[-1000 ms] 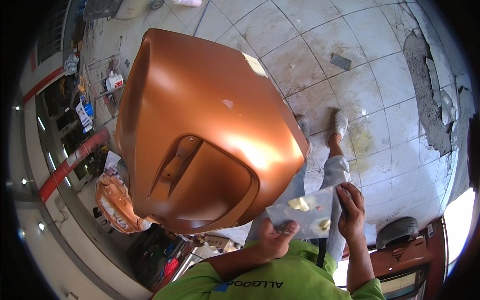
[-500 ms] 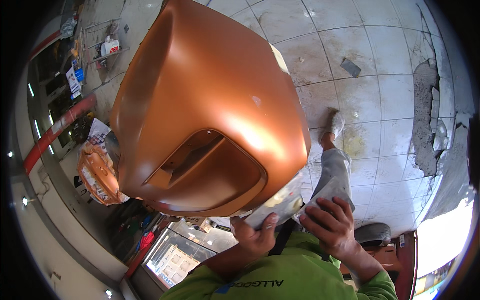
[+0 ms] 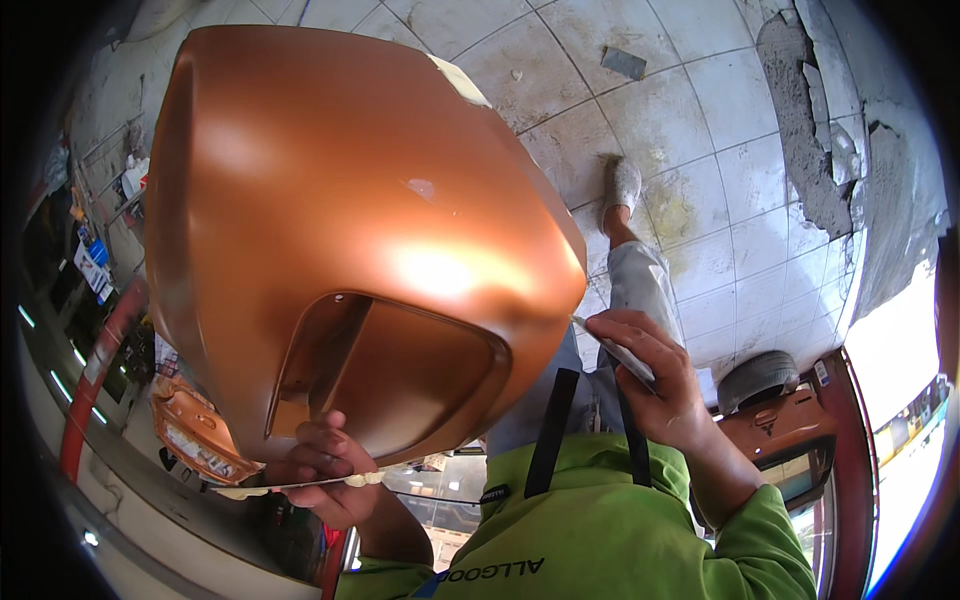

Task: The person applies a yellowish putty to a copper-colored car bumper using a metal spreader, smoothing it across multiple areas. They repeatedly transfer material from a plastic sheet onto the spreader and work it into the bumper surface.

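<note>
Head view showing large orange body panel (image 3: 340, 220) filling the middle, tilted toward the chest, probably for working its surface. Left hand (image 3: 325, 470) closing around flat board (image 3: 300, 484) edged with pale filler, keeping it level under the panel's lower rim. Right hand (image 3: 650, 375) pinching thin spreader blade (image 3: 620, 350) beside the panel's right edge.

Your left hand (image 3: 325, 470) sits low and left of centre, fingers curled shut in a pinch, knuckles facing up, with the forearm running down and to the right toward your chest. Your right hand (image 3: 650, 375) is raised higher, right of centre, fingers bent and closed in a grip, thumb side turned to the left. Its wrist bends into a bare forearm that drops to a bright green sleeve at the lower right. The two hands are well apart.
</note>
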Available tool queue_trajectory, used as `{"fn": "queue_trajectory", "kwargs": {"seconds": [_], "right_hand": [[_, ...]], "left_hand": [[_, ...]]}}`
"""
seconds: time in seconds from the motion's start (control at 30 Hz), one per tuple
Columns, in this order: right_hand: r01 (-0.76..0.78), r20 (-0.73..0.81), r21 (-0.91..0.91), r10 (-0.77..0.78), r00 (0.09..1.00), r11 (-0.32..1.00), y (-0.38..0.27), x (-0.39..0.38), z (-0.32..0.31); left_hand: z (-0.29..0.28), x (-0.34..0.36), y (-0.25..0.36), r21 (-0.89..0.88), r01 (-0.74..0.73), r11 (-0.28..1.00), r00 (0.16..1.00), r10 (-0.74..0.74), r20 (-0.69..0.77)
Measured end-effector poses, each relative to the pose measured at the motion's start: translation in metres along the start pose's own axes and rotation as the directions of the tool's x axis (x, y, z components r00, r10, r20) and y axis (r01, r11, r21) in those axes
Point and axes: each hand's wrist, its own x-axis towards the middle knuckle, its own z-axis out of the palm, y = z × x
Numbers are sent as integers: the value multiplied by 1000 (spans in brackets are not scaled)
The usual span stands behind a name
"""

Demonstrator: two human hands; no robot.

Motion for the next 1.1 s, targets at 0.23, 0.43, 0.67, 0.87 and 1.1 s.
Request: {"fn": "queue_trajectory", "kwargs": {"seconds": [0.23, 0.43, 0.67, 0.87, 1.1], "right_hand": [[82, -75, -263, -105, 992, 961, -6, 16, 39], [82, -140, -331, -135, 981, 940, -16, 38, 56], [90, -148, -415, -165, 975, 905, -18, 37, 72], [76, -81, -335, -109, 991, 939, -18, 31, 55], [-1, -97, -232, -22, 995, 973, -27, 54, 42]], "left_hand": [[21, 41, -8, 84, 6, 996, 959, -29, 281], [48, 51, -9, 251, -17, 968, 934, -74, 349], [21, 57, -12, 217, 21, 976, 885, -119, 451], [17, 70, -17, 219, 92, 971, 800, -203, 564], [18, 82, -15, 144, 274, 951, 736, -303, 605]]}}
